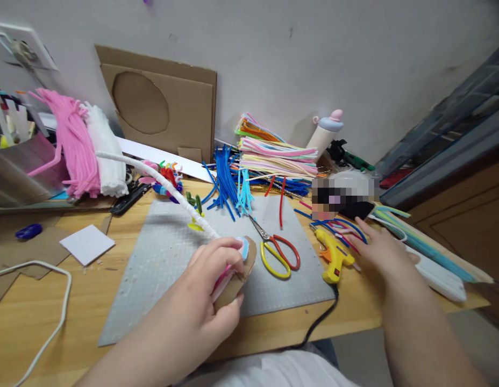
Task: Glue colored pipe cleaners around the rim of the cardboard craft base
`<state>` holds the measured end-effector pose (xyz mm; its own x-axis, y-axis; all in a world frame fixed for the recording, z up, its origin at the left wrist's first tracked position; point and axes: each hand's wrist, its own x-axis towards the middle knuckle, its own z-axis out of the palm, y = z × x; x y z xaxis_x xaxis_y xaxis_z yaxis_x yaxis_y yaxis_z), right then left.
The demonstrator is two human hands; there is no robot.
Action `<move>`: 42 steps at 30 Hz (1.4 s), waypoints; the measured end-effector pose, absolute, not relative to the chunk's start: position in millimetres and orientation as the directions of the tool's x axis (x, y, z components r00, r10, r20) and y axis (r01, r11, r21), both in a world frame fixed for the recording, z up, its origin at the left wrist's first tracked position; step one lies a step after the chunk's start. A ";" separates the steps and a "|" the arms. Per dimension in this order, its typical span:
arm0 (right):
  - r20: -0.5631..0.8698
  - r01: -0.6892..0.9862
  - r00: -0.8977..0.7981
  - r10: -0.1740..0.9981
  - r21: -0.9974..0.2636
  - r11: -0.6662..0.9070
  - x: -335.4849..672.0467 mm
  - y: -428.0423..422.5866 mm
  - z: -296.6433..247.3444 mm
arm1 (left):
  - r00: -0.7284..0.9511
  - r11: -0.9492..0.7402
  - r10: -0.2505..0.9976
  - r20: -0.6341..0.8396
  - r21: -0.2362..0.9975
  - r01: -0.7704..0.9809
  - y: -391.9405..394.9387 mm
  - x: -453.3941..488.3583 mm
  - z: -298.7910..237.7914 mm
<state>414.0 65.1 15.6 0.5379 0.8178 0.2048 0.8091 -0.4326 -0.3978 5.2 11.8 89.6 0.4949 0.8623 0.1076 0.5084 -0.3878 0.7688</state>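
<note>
My left hand (pixel 217 290) is closed round a small cardboard piece (pixel 235 293) with pink and light blue fuzzy material on it. A long, curved, white-wrapped stem (pixel 164 183) rises from it toward the upper left. My right hand (pixel 382 250) stretches out with extended fingers over loose blue and pink pipe cleaners (pixel 350 226); its fingertips are close to a black item (pixel 360 210), and contact is unclear. Just left of that hand lies a yellow hot glue gun (pixel 334 258). Scissors (pixel 279 250) with red and yellow handles rest on the grey cutting mat (pixel 152 279).
Bundles of blue (pixel 224 177) and multicoloured pipe cleaners (pixel 277 156) lie behind the mat. Cardboard sheets (pixel 189 102) lean on the wall. Pink bundles (pixel 74 140) and a holder (pixel 27 166) stand left. A white power strip (pixel 439 277) sits right; a black cord (pixel 320 320) crosses the front edge.
</note>
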 end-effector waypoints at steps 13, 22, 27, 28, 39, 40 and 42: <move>-0.207 0.789 0.475 0.855 -0.331 -0.518 361.8 16.4 -9.5 | 0.494 -0.397 0.862 0.119 0.765 0.508 11.1 6.1 89.4; -0.337 -0.163 0.125 0.933 -0.935 -0.316 328.7 -20.0 30.8 | 0.429 -0.330 0.899 0.091 0.784 0.526 6.0 4.6 81.2; -0.313 -0.441 -0.163 0.936 -0.826 -0.353 293.5 -28.8 60.2 | 0.411 -0.298 0.909 0.068 0.796 0.527 7.7 8.4 85.1; -0.283 -0.411 -0.166 0.944 -0.851 -0.328 288.0 -28.6 62.7 | 0.398 -0.288 0.915 0.067 0.800 0.526 8.3 9.4 86.1; -0.127 0.386 0.215 0.968 -0.900 -0.204 249.6 -48.0 75.8 | 0.429 -0.360 0.895 0.125 0.769 0.528 15.9 25.3 92.5; -0.100 0.412 0.207 0.973 -0.893 -0.179 247.8 -48.1 77.8 | 0.433 -0.364 0.893 0.125 0.768 0.527 16.1 26.6 92.6; -0.046 0.453 0.199 0.979 -0.881 -0.134 245.6 -46.8 80.1 | 0.439 -0.368 0.890 0.125 0.767 0.526 16.2 28.7 92.6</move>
<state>245.6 -46.8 80.1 0.1991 0.9789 -0.0462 0.4531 -0.1337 -0.8814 28.7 16.2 92.6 0.4391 0.8897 0.1254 0.5259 -0.3677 0.7670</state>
